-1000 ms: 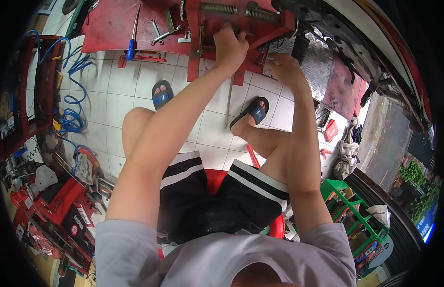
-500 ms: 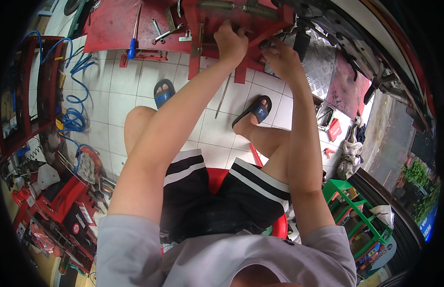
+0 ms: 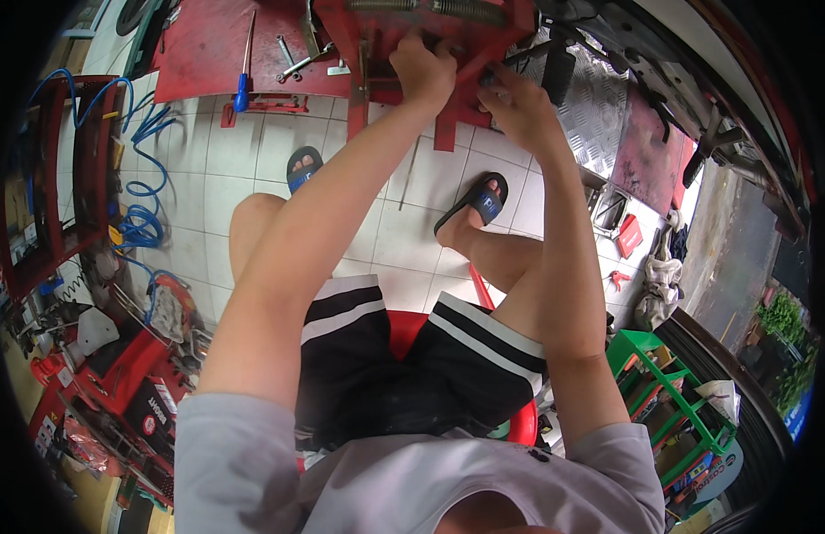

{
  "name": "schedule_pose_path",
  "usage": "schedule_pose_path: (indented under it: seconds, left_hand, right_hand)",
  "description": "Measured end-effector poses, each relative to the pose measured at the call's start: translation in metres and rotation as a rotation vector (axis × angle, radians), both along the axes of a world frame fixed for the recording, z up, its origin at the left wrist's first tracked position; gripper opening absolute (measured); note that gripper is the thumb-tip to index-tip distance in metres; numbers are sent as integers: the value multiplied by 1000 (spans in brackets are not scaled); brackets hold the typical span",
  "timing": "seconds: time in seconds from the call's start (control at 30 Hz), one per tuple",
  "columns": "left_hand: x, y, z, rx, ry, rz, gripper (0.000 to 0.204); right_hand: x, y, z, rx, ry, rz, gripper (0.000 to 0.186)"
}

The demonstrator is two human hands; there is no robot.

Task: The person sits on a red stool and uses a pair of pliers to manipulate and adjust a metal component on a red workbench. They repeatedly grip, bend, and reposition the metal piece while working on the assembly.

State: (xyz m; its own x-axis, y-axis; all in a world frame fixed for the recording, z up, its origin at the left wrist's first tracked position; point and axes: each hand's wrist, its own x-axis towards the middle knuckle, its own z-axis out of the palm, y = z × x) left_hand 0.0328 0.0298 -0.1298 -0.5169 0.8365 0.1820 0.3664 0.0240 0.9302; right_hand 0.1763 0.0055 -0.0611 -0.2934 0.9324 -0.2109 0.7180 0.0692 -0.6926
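Observation:
Both my arms reach forward to a red metal frame (image 3: pixel 338 31) with coil springs (image 3: pixel 448 9) along its top. My left hand (image 3: pixel 424 71) is inside the frame with curled fingers; whatever they grip is hidden against the red metal. Beside the frame's right leg, my right hand (image 3: pixel 521 109) is closed, thumb and fingers together round a small dark piece (image 3: pixel 489 78) too indistinct to name. Left of the frame, a red platform (image 3: pixel 203 62) carries a blue-handled screwdriver (image 3: pixel 242 92) and a few wrenches (image 3: pixel 297 67).
A blue coiled air hose (image 3: pixel 141 227) lies on the white tiles (image 3: pixel 230 160) at left. Tool shelves (image 3: pixel 119 374) crowd the lower left. A green rack (image 3: pixel 639 347) stands at lower right. Vehicle parts (image 3: pixel 697 116) hang at upper right, above a metal tread plate (image 3: pixel 590 107).
The view has shifted slightly. My right hand has turned a little, with its fingers still together by the frame's right leg. The left hand stays inside the frame.

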Motion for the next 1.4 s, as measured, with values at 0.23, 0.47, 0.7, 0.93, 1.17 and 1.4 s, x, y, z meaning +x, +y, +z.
schedule_pose_path:
  seconds: [0.23,0.47,0.7,0.93,1.17,1.4]
  left_hand:
    - [3,-11,7,-10,-22,-87,15]
    - [3,-10,11,-38,-68,-106,15]
    - [1,-6,9,4,8,-167,12]
    - [-4,1,3,-104,-64,-197,14]
    - [3,2,-6,-125,-132,-95,15]
    - [10,-4,4,-182,-96,-59,15]
  right_hand:
    - [-5,2,4,25,23,0,51]
    - [-8,0,-2,2,34,-16,40]
    - [-6,1,-7,95,-18,51,45]
    - [-6,-2,-10,70,-29,-11,59]
    - [-14,-3,0,-41,-82,-29,62]
    - [-16,-6,0,4,-133,-11,64]
